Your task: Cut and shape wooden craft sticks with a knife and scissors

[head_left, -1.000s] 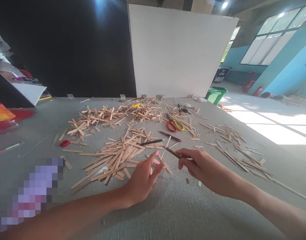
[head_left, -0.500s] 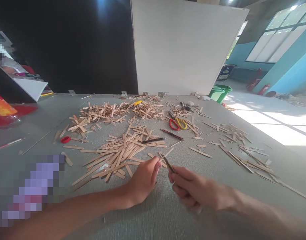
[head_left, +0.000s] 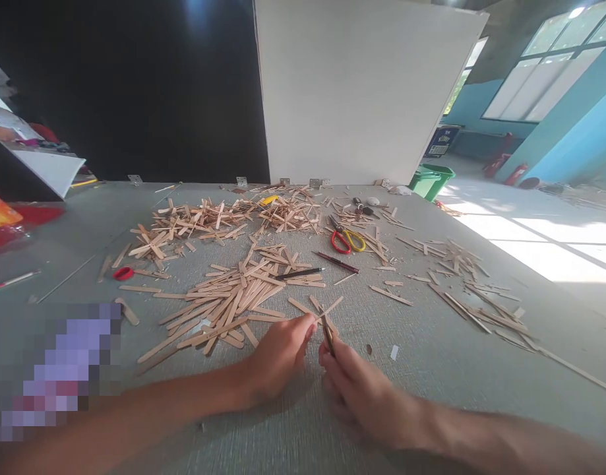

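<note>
My left hand (head_left: pixel 280 349) pinches a thin wooden strip (head_left: pixel 334 306), whose free end points up and to the right. Close beside it, my right hand (head_left: pixel 357 389) is closed round a slim dark metal tool (head_left: pixel 328 336). The tool's tip meets or crosses the strip; whether it is a knife or a file I cannot make out. Popsicle sticks (head_left: pixel 241 297) lie in a loose heap just beyond my left hand. A black pen (head_left: pixel 300 272) rests on that heap, with a dark red pen (head_left: pixel 336 262) to its right.
Red-and-yellow-handled scissors (head_left: pixel 347 239) lie beyond the pens. Farther back is another pile of sticks (head_left: pixel 198 221) with a yellow tool (head_left: pixel 269 200). Cut strips (head_left: pixel 481 307) are scattered at right, a red ring (head_left: pixel 123 273) at left. A white panel (head_left: pixel 372 92) stands along the back.
My right hand has moved slightly left and down, and the metal tool now stands steeper against the strip. A white scrap and a small brown piece now show beside my right hand. The view has shifted slightly.
</note>
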`<state>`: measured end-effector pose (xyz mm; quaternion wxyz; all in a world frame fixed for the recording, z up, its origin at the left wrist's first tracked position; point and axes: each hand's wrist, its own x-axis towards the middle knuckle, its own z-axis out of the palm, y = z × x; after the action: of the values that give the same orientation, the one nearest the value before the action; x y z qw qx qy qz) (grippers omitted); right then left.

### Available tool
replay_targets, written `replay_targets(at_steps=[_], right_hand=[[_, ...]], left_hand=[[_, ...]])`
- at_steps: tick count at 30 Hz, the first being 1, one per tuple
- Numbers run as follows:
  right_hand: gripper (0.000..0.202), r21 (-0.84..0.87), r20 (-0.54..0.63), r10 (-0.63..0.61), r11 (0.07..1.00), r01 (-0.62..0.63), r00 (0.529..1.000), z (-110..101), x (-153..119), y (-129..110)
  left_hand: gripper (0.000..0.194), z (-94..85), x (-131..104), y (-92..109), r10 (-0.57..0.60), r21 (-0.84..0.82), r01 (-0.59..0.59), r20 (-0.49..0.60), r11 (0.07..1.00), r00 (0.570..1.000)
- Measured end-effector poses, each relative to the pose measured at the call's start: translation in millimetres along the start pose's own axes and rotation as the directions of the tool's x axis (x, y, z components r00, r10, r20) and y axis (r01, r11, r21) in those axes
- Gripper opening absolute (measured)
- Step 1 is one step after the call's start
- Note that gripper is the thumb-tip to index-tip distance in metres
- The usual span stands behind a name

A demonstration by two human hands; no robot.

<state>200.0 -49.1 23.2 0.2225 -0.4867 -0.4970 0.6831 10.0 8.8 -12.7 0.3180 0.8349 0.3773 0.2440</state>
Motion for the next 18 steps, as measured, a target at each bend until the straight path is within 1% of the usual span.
replay_targets(at_steps=[1,2,4,5,6,7,8,9,10,11,12,14,16,18], right_hand=[[0.032,0.017,0.059,0.066,0.998,-0.067,0.996,-4.7,-0.9,-5.1],[0.03,0.06,0.153,0.145,0.986,-0.156,0.978,-13.0,-2.6,-13.0],[0.027,0.058,0.329,0.246,0.958,-0.28,0.912,-32.7,-6.3,-29.7],[0.026,0.037,0.378,0.272,0.951,-0.308,0.885,-40.3,-7.4,-35.2],[0.024,0.021,0.396,0.284,0.948,-0.318,0.873,-44.3,-7.6,-37.2],[0.022,0.015,0.386,0.275,0.952,-0.305,0.881,-44.4,-6.9,-35.4],[0.021,0.019,0.342,0.237,0.966,-0.259,0.909,-40.9,-5.6,-30.4],[0.022,0.032,0.283,0.171,0.982,-0.187,0.944,-34.9,-4.0,-23.5],[0.024,0.028,0.224,0.109,0.993,-0.118,0.969,-28.1,-2.4,-16.3],[0.025,-0.006,0.165,0.043,0.999,-0.042,0.985,-22.2,-1.1,-10.4],[0.026,-0.027,0.152,0.024,0.999,-0.02,0.988,-18.5,-0.4,-6.9],[0.024,-0.015,0.21,0.069,0.998,-0.068,0.975,-20.2,-0.6,-9.1],[0.02,0.01,0.322,0.157,0.986,-0.169,0.934,-32.0,-2.3,-20.4],[0.016,-0.017,0.388,0.228,0.971,-0.24,0.893,-45.9,-4.2,-33.2]], left_hand=[[0.037,-0.2,-0.4,-0.4,-0.002,0.001,0.002,-0.005,1.0,1.0],[0.038,-0.2,-0.6,-1.2,-0.004,0.002,0.005,-0.009,1.0,1.0],[0.039,0.1,-0.5,-3.2,-0.002,0.004,0.002,-0.004,1.0,1.0],[0.039,0.3,-0.4,-4.1,0.001,0.004,-0.001,0.0,1.0,1.0],[0.039,0.5,-0.1,-4.7,0.003,0.003,-0.003,0.002,1.0,1.0],[0.039,0.6,0.1,-4.9,0.004,0.002,-0.004,0.002,1.0,1.0],[0.038,0.6,0.4,-4.7,0.004,0.001,-0.004,-0.004,1.0,1.0],[0.038,0.4,0.6,-4.1,0.005,0.002,-0.005,-0.01,1.0,1.0],[0.038,0.2,0.8,-3.3,0.008,0.002,-0.008,-0.014,1.0,1.0],[0.038,0.0,1.0,-2.5,0.011,0.001,-0.011,-0.015,1.0,1.0],[0.038,-0.2,1.1,-1.8,0.016,-0.001,-0.016,-0.015,1.0,1.0],[0.038,-0.4,1.3,-1.3,0.023,-0.004,-0.023,-0.023,1.0,0.999],[0.038,0.0,1.1,-2.1,0.032,-0.005,-0.032,-0.031,0.999,0.999],[0.037,0.4,0.6,-3.7,0.051,-0.005,-0.052,-0.027,0.999,0.998]])
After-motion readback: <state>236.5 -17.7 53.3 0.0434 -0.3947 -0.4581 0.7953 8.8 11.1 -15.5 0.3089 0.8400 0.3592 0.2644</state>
